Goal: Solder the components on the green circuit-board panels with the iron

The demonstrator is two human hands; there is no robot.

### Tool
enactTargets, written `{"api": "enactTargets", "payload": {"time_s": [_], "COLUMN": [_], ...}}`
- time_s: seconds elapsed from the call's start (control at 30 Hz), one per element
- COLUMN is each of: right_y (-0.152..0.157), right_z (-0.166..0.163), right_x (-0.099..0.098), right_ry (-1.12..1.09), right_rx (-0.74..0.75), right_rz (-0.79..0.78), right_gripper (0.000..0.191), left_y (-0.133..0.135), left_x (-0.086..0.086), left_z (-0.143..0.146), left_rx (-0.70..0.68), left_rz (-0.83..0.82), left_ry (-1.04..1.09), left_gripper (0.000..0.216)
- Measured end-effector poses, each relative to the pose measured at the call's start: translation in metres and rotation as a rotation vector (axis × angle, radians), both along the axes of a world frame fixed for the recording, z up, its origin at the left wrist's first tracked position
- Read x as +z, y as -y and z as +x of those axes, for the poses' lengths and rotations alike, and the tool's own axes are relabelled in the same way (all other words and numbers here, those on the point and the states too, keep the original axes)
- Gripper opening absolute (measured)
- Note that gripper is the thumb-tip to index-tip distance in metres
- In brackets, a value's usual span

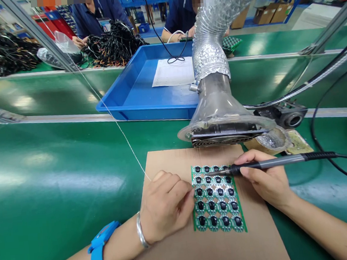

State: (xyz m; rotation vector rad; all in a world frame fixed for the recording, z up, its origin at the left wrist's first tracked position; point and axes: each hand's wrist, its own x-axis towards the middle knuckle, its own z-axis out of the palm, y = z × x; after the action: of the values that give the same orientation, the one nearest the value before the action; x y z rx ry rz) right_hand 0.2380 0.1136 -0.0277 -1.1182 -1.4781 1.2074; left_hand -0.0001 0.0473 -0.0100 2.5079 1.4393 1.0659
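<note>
A green panel of small round circuit boards (216, 198), each with a black round part, lies on a brown cardboard sheet (171, 250). My right hand (269, 178) grips a soldering iron (272, 162) like a pen; its tip reaches left over the panel's upper rows. My left hand (170, 204) is closed at the panel's left edge, fingers pinched. A thin, pale solder wire (126, 139) hangs down from above into that hand. The wire's end is hidden by the fingers, and I cannot tell whether the iron's tip touches a board.
A clear fume hood (216, 102) on a silver foil duct (209, 31) stands just beyond the panel. Behind it is a blue tray (147, 96) with white paper. An iron holder (289, 115) and cables are at the right. Two people sit opposite near black cable bundles (115, 44).
</note>
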Motion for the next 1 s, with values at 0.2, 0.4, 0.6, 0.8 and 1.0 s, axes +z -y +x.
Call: {"api": "enactTargets", "payload": {"time_s": [0.2,0.4,0.6,0.8,1.0], "right_y": [0.0000,-0.0001,-0.0001,-0.0019,-0.0007], "right_z": [0.0024,0.0030,0.0032,0.0023,0.0035], "right_x": [-0.0050,-0.0061,-0.0082,-0.0070,-0.0064], "right_ry": [-0.078,-0.078,-0.117,-0.131,-0.111], "right_rx": [-0.024,-0.008,-0.032,-0.049,-0.034], "right_rz": [-0.041,-0.049,-0.021,-0.023,-0.026], "right_gripper": [0.008,0.008,0.009,0.011,0.010], "left_y": [0.0004,-0.0026,-0.0043,-0.0041,-0.0063], "left_x": [-0.0007,-0.0029,-0.0039,-0.0048,-0.0061], "left_z": [0.0012,0.0023,0.0036,0.0045,0.0050], "left_rx": [-0.001,-0.005,-0.011,-0.023,-0.019], "left_rz": [0.002,-0.001,0.008,0.007,0.001], "left_ry": [0.003,-0.029,-0.033,-0.040,-0.057], "left_gripper": [0.007,0.008,0.007,0.007,0.009]}}
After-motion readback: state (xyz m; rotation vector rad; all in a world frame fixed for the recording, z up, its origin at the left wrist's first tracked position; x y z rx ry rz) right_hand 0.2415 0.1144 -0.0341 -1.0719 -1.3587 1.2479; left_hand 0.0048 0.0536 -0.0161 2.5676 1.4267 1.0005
